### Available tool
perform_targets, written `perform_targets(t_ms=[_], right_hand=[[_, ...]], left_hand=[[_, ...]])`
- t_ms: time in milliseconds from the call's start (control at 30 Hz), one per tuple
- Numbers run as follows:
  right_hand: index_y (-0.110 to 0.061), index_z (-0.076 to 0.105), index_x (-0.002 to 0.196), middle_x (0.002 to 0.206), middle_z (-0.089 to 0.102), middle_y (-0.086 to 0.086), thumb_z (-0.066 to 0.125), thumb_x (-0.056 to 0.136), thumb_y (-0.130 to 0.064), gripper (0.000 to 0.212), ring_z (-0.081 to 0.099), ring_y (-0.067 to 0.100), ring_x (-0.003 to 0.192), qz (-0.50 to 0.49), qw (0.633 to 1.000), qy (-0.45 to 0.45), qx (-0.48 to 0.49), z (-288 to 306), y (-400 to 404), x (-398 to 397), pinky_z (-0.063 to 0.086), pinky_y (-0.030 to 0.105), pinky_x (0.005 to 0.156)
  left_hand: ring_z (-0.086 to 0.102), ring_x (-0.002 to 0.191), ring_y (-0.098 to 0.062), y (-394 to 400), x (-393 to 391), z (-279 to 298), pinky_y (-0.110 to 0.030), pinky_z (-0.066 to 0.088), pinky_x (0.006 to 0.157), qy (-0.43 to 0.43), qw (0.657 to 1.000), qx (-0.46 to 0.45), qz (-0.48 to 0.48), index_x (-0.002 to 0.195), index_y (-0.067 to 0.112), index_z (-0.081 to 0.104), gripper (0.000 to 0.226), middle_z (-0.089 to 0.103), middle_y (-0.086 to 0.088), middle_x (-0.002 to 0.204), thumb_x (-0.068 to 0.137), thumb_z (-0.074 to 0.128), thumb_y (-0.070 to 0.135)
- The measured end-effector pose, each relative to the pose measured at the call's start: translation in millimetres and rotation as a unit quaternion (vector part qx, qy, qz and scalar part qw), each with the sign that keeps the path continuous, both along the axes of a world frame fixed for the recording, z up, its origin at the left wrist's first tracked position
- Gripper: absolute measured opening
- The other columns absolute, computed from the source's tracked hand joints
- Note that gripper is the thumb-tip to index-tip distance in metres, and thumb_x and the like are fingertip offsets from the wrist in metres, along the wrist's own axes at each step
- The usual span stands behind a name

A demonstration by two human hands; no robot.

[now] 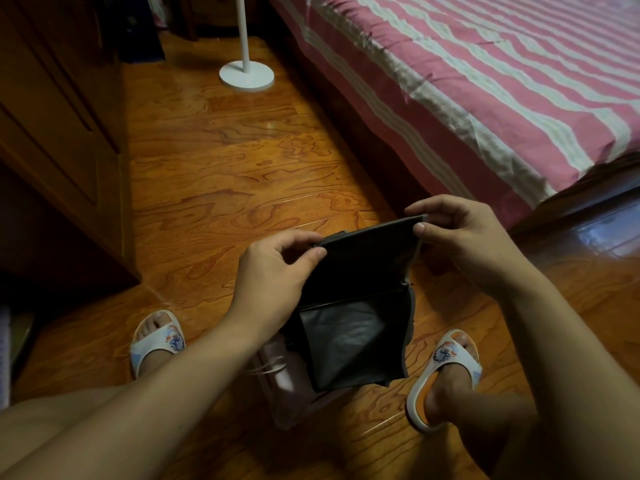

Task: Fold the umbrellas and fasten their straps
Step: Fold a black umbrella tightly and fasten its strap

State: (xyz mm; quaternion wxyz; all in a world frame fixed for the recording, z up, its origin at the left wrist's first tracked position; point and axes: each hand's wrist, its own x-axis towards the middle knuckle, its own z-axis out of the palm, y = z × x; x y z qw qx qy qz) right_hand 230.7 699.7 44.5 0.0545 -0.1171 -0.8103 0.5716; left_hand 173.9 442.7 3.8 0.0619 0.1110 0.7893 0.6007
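Observation:
A collapsed umbrella with dark canopy cloth [360, 299] hangs between my knees above the wooden floor. My left hand [273, 271] pinches the left corner of the cloth's upper edge. My right hand [460, 240] pinches the right corner, so the edge is stretched flat between them. Below the cloth a pale pink part of the umbrella [287, 379] with a thin cord shows. The strap is not visible.
A bed with a pink and white striped sheet [485, 81] fills the right side. A white stand base [246, 75] sits on the floor ahead. A brown wooden wardrobe [59, 133] runs along the left. My feet in white slippers [157, 341] flank the umbrella.

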Motion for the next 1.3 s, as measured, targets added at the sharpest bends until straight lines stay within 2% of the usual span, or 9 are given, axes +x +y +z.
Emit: perform_targets(t_ms=[300, 467, 633, 767, 933, 1033, 1100, 1200, 1300], right_hand=[[-0.018, 0.073, 0.108, 0.093, 0.078, -0.002, 0.067, 0.092, 0.001, 0.025, 0.073, 0.009, 0.094, -0.002, 1.0, -0.001, 0.0, -1, 4, 1, 0.054, 0.018, 0.078], [-0.019, 0.072, 0.111, 0.101, 0.078, -0.001, 0.067, 0.093, 0.0, 0.027, 0.072, 0.013, 0.103, 0.018, 1.0, 0.005, 0.0, 2, 5, 4, 0.055, 0.022, 0.085], [-0.026, 0.071, 0.103, 0.1, 0.07, -0.009, 0.076, 0.087, -0.008, 0.024, 0.066, 0.004, 0.096, 0.101, 0.974, 0.011, 0.204, 0, 4, 20, 0.049, 0.016, 0.08], [-0.037, 0.064, 0.087, 0.093, 0.06, -0.015, 0.077, 0.082, -0.022, 0.02, 0.06, 0.009, 0.091, 0.167, 0.948, 0.0, 0.27, -16, 10, 64, 0.051, 0.025, 0.072], [-0.044, 0.06, 0.093, 0.094, 0.052, -0.02, 0.076, 0.076, -0.031, 0.027, 0.031, -0.003, 0.085, 0.324, 0.824, -0.045, 0.463, -90, -14, 113, 0.028, 0.016, 0.068], [-0.035, 0.063, 0.103, 0.1, 0.055, -0.011, 0.07, 0.08, -0.04, 0.024, 0.043, 0.009, 0.09, 0.403, 0.73, -0.1, 0.543, -127, -28, 114, 0.036, 0.027, 0.077], [-0.035, 0.064, 0.106, 0.102, 0.056, -0.011, 0.054, 0.094, -0.044, 0.018, 0.046, 0.009, 0.095, 0.375, 0.77, -0.07, 0.512, -113, -35, 96, 0.043, 0.029, 0.084], [-0.024, 0.065, 0.107, 0.101, 0.056, -0.006, 0.054, 0.096, -0.037, 0.02, 0.052, 0.014, 0.094, 0.166, 0.891, 0.007, 0.423, -82, -45, 34, 0.044, 0.028, 0.077], [-0.02, 0.054, 0.14, 0.133, 0.056, 0.006, 0.06, 0.099, -0.04, 0.046, 0.052, 0.026, 0.123, 0.023, 0.922, -0.171, 0.346, -77, -40, -47, 0.047, 0.039, 0.098]], left_hand=[[0.065, 0.089, -0.001, -3, -1, -7, -0.021, 0.053, 0.08, 0.145, 0.987, -0.072, -0.019, 0.103, 0.023, 0.078, 0.02, 0.069, 0.014, 0.09, 0.085, 0.08, 0.013], [0.059, 0.088, -0.004, 0, -1, -9, -0.015, 0.047, 0.076, 0.1, 0.994, -0.042, -0.002, 0.086, 0.026, 0.076, 0.013, 0.061, 0.008, 0.094, 0.085, 0.078, 0.013], [0.063, 0.107, -0.006, -8, 4, -7, -0.034, 0.051, 0.097, 0.062, 0.991, -0.019, -0.12, 0.087, 0.021, 0.072, 0.011, 0.069, 0.012, 0.104, 0.087, 0.076, 0.011], [0.061, 0.112, -0.004, -27, 14, -17, -0.018, 0.046, 0.095, 0.125, 0.947, -0.072, -0.286, 0.087, 0.02, 0.071, 0.002, 0.066, 0.016, 0.11, 0.086, 0.072, 0.021], [0.053, 0.101, -0.002, -38, 49, -81, -0.031, 0.048, 0.089, 0.219, 0.844, -0.241, -0.426, 0.098, 0.032, 0.064, 0.006, 0.058, 0.016, 0.107, 0.093, 0.064, 0.034], [0.049, 0.097, -0.006, -46, 64, -114, -0.033, 0.048, 0.086, 0.26, 0.763, -0.346, -0.48, 0.104, 0.033, 0.063, 0.01, 0.057, 0.014, 0.107, 0.097, 0.058, 0.036], [0.052, 0.093, -0.011, -47, 62, -121, -0.036, 0.049, 0.082, 0.284, 0.728, -0.373, -0.501, 0.102, 0.031, 0.065, 0.01, 0.059, 0.011, 0.103, 0.095, 0.059, 0.033], [0.053, 0.097, -0.013, -43, 59, -120, -0.038, 0.049, 0.084, 0.265, 0.754, -0.356, -0.484, 0.109, 0.029, 0.066, 0.019, 0.062, 0.009, 0.105, 0.097, 0.053, 0.036], [0.053, 0.105, -0.014, -41, 56, -110, -0.04, 0.048, 0.09, 0.234, 0.751, -0.362, -0.501, 0.119, 0.028, 0.065, 0.025, 0.062, 0.007, 0.113, 0.1, 0.051, 0.036]])
